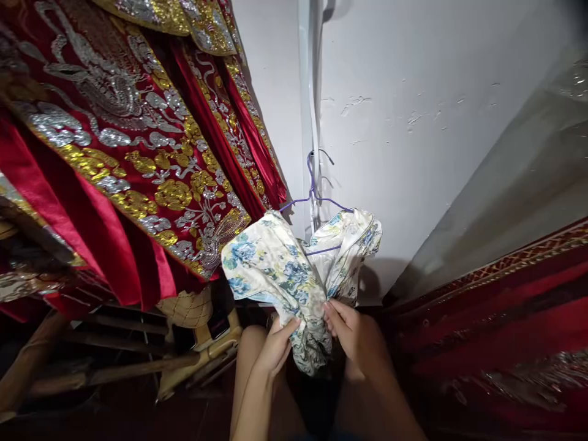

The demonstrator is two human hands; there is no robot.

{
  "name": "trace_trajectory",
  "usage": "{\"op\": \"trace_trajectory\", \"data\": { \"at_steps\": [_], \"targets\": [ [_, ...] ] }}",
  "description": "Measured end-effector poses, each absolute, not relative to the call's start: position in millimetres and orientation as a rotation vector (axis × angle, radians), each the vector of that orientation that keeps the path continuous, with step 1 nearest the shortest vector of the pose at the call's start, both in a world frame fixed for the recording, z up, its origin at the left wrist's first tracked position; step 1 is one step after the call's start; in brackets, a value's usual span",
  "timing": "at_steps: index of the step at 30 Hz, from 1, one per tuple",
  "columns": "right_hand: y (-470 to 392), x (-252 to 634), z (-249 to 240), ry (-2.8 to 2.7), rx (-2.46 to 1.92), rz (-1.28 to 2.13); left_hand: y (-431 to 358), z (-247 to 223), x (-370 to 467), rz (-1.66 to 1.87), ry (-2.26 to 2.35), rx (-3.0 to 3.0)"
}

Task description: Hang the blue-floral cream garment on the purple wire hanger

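Note:
A white garment (pixel 294 269) with blue and yellow flowers hangs on a purple hanger (pixel 312 195), whose hook is at a pale vertical strip on the wall. Its lower part is bunched up and darker. My left hand (pixel 277 346) grips the left side of the bunched cloth, thumb on top. On the right side my right hand (pixel 340 324) pinches the cloth near the front overlap. Both hands are at about the same height, a little apart, in front of my knees.
Red cloth (pixel 174 196) with gold and silver sequins hangs at the left. Below it are bamboo poles (pixel 124 370) and a woven item (pixel 187 308). A white wall (pixel 390 122) stands ahead. More red cloth (pixel 519 324) lies at the right, under clear plastic sheeting (pixel 514 165).

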State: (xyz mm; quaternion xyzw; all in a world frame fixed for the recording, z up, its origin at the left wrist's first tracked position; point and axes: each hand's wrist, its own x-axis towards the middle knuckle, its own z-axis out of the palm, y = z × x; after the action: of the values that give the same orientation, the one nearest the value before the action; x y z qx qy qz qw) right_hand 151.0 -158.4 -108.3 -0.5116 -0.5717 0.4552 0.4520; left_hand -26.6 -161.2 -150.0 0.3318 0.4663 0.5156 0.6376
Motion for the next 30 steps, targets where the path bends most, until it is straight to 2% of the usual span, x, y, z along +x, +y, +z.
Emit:
{"op": "trace_trajectory", "data": {
  "at_steps": [2,5,7,11,16,24,27,30],
  "targets": [
    [-156.2,155.2,-109.8,-1.323,-1.212,1.244,-157.4,-157.2,-24.7,1.324,1.236,0.792],
    [-153.1,158.9,-112.8,-1.189,-1.171,1.384,-157.1,-163.0,-8.3,1.804,1.627,0.954],
    [-151.0,157.2,-112.9,-1.15,-1.168,1.423,-159.2,-163.1,8.3,1.873,1.659,1.226],
    [-146.9,148.7,-107.5,-1.233,-1.144,1.496,-155.7,-159.0,32.1,1.484,1.382,1.596],
    [-134.4,148.6,-89.6,-1.224,-1.098,1.456,-144.8,-162.8,26.1,1.368,1.297,1.587],
    [-75.4,163.7,6.6,-1.256,-0.968,1.349,-163.3,-175.5,14.0,1.208,1.231,1.807],
    [-61.5,170.3,36.8,-1.161,-0.847,1.286,-159.1,-166.7,6.2,1.002,1.207,2.122],
    [-60.9,172.1,44.1,-1.105,-0.768,1.239,-145.8,-145.0,-0.6,0.865,1.154,2.275]
  ]
}}
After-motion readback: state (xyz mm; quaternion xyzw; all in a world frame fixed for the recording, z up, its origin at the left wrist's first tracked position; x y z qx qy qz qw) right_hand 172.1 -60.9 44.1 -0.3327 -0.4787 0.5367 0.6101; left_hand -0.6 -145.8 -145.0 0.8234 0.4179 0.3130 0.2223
